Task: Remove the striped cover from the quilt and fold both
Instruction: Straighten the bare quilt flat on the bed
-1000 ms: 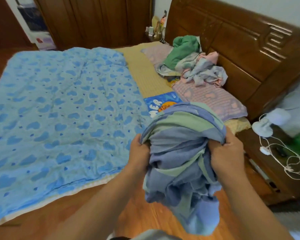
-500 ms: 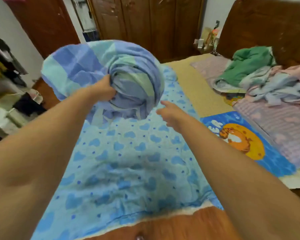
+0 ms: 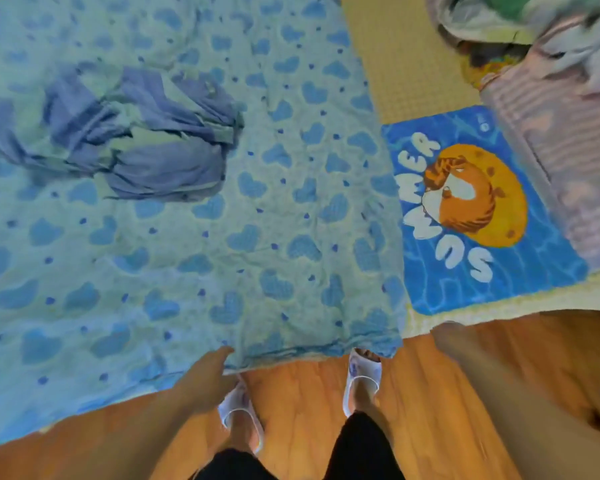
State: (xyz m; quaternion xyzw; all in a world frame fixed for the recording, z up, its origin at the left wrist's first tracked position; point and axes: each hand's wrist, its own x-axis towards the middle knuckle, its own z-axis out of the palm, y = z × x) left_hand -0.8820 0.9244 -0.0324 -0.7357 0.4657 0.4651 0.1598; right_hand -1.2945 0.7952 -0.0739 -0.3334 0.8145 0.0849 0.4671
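1. we see the striped cover (image 3: 132,140) lying crumpled on the heart-print quilt (image 3: 257,209), toward its far left part, off the quilt's filling.
2. the quilt lies spread flat across the bed, its near edge hanging over the wooden floor (image 3: 430,393).
3. our left hand (image 3: 205,379) touches the quilt's near edge, its grip apart with relaxed fingers.
4. our right hand (image 3: 451,341) is blurred near the "summer" mat (image 3: 478,209); we cannot tell its grip.
5. white slippers (image 3: 361,375) stand on the floor.
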